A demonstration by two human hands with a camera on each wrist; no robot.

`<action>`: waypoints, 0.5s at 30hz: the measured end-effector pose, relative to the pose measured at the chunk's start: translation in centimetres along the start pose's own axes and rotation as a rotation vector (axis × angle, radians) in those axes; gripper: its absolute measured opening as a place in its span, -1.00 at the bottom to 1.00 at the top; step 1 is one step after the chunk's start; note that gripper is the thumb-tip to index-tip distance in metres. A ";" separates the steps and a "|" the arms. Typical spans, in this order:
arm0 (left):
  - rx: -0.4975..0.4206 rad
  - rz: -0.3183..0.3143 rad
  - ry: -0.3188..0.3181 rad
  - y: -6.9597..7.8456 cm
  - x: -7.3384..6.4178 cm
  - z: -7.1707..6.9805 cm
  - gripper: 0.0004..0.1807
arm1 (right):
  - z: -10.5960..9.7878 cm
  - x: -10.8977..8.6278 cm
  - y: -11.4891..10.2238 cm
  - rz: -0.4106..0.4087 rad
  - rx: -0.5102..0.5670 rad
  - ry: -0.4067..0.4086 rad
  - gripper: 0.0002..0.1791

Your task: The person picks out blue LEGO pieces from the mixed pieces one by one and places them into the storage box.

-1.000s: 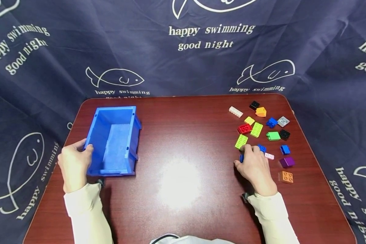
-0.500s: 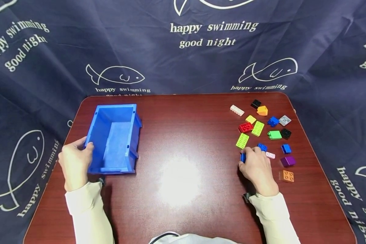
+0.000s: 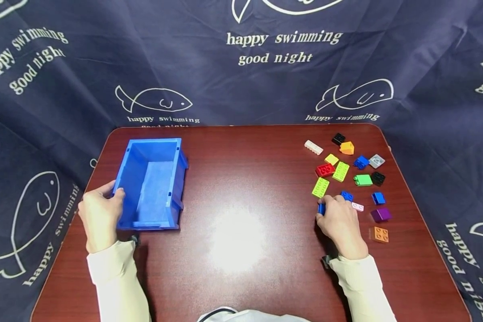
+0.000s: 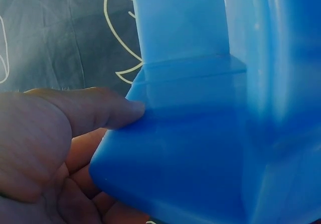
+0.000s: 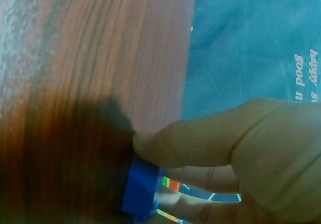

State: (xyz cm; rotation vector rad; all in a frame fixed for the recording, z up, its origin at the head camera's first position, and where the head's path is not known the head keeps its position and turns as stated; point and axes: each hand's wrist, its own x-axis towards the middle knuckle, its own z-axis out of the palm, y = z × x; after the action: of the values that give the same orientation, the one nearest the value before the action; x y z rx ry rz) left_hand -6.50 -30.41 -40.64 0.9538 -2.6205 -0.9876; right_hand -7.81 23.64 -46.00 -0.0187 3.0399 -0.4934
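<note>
Left hand (image 3: 99, 217) grips side wall of blue bin (image 3: 154, 192), thumb on one face, fingers curled on other; bin upright at left of surface (image 3: 241, 179). Right hand (image 3: 340, 228) pinches blue brick (image 3: 321, 208) at right of surface; whether brick touches surface, hard to tell. Lime brick (image 3: 320, 187) just beyond. Pink brick (image 3: 358, 206), purple brick (image 3: 381, 214), orange brick (image 3: 381, 234) to hand's right.

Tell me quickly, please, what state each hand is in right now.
Left hand: closed, holding the blue bin by its left side.
Right hand: closed, pinching a blue brick.
</note>
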 end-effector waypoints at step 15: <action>-0.003 -0.008 -0.011 -0.1 0.1 0.0 -0.50 | -0.2 0.2 -0.7 -0.011 0.011 -0.026 -0.54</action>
State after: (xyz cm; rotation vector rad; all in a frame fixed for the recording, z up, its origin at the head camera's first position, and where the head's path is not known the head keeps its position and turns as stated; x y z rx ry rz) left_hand -6.50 -30.48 -40.68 0.9615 -2.6249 -1.0012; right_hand -8.04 23.02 -45.59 -0.0412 3.0133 -0.5064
